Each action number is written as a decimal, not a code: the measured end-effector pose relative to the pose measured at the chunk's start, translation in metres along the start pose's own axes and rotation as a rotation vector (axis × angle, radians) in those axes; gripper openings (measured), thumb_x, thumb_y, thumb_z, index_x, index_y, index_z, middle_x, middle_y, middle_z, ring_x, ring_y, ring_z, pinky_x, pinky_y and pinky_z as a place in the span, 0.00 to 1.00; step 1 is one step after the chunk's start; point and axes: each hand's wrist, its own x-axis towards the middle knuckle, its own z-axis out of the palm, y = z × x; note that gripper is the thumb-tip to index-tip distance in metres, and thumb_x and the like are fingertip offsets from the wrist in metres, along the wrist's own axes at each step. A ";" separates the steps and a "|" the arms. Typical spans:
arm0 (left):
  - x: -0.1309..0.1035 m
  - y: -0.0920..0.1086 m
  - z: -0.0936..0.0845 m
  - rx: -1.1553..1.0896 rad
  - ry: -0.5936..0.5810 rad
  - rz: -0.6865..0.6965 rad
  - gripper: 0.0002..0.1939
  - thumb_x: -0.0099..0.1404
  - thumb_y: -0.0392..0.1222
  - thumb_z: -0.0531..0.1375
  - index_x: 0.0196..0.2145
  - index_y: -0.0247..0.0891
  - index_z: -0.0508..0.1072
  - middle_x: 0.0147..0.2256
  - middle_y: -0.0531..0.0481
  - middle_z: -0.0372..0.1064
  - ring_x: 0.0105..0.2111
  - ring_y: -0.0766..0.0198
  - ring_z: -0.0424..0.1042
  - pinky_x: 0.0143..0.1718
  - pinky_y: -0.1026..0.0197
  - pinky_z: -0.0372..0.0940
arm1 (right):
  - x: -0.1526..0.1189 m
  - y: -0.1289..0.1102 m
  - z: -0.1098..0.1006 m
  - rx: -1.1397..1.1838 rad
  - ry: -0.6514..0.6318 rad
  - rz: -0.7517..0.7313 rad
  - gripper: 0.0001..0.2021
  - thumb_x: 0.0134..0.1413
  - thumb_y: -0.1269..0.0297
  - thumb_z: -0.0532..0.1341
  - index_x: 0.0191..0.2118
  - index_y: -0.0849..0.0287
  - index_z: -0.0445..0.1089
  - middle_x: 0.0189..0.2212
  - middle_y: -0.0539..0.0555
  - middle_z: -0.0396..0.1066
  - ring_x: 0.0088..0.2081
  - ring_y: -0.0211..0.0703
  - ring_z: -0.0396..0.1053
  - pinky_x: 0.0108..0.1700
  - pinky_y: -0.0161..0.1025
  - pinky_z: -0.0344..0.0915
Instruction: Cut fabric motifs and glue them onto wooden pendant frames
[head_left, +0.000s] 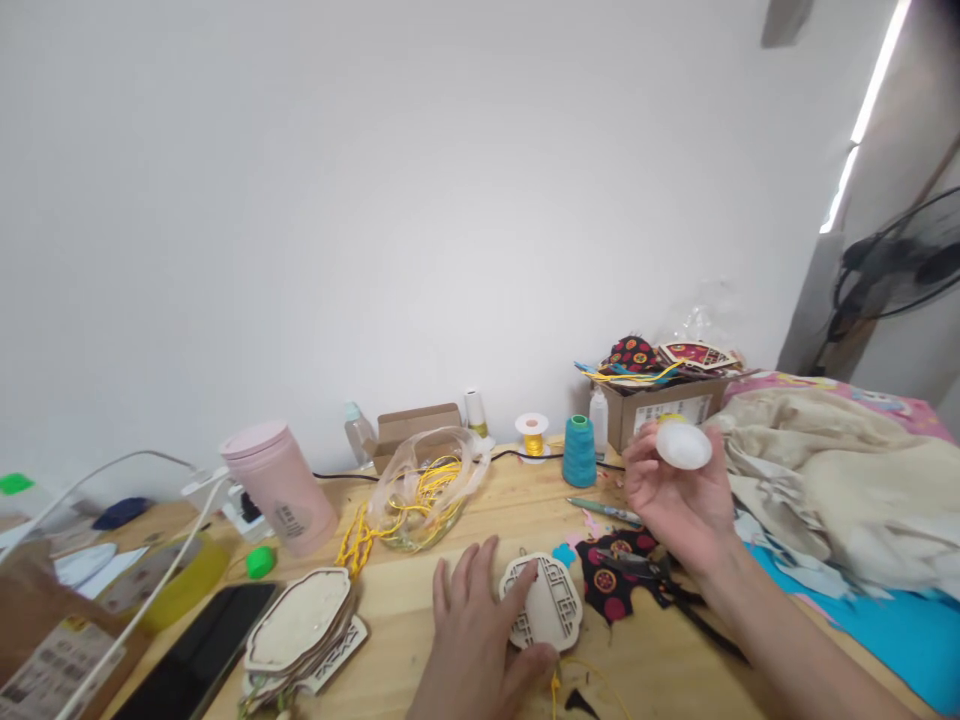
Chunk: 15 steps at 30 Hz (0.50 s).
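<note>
My left hand (476, 635) lies low over the table with its fingers spread. Its index finger and thumb rest on the left and lower edges of a pale wooden fretwork plaque (546, 603) with a scalloped outline. My right hand (686, 500) is raised to the right, palm up, with its fingers curled round a white container (684, 445). The container's round white end faces me, and a bit of yellow shows behind it. Between the hands lie dark patterned fabric (609, 590) and black-handled scissors (660, 575). Yellow cord (592, 668) trails below the plaque.
To the left are stacked wooden plaques (300, 620), a black phone (199, 655) and a pink tumbler (281, 490). Behind stand a teal thread cone (579, 455), a yellow spool (532, 440) and a filled cardboard box (626, 415). Beige cloth (817, 460) is heaped at right.
</note>
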 end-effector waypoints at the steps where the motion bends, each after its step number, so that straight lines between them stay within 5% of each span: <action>1: 0.000 0.000 -0.002 0.000 -0.022 0.020 0.28 0.50 0.46 0.59 0.50 0.58 0.58 0.56 0.40 0.52 0.54 0.44 0.49 0.50 0.36 0.39 | 0.000 0.000 0.000 -0.003 -0.009 -0.001 0.21 0.32 0.63 0.68 0.36 0.58 0.63 0.29 0.49 0.70 0.29 0.35 0.68 0.27 0.30 0.68; 6: -0.001 0.001 -0.009 -0.012 -0.055 0.050 0.24 0.54 0.48 0.55 0.50 0.57 0.59 0.56 0.39 0.50 0.55 0.42 0.47 0.48 0.33 0.39 | 0.001 -0.001 -0.001 -0.017 -0.032 -0.019 0.18 0.35 0.62 0.67 0.36 0.59 0.64 0.28 0.49 0.71 0.29 0.36 0.69 0.27 0.30 0.68; 11: -0.002 -0.007 -0.006 -0.044 0.130 0.022 0.28 0.55 0.46 0.54 0.54 0.48 0.55 0.55 0.39 0.53 0.54 0.46 0.49 0.49 0.36 0.43 | 0.000 -0.011 0.003 -0.015 -0.050 -0.075 0.15 0.37 0.60 0.65 0.35 0.58 0.65 0.28 0.49 0.71 0.29 0.36 0.69 0.27 0.29 0.68; 15: -0.004 -0.012 -0.005 -0.055 0.228 0.056 0.23 0.57 0.50 0.50 0.51 0.44 0.61 0.53 0.39 0.56 0.53 0.49 0.51 0.49 0.40 0.47 | 0.000 -0.017 0.002 -0.014 -0.040 -0.110 0.13 0.38 0.59 0.64 0.33 0.57 0.66 0.26 0.48 0.72 0.28 0.36 0.70 0.25 0.30 0.69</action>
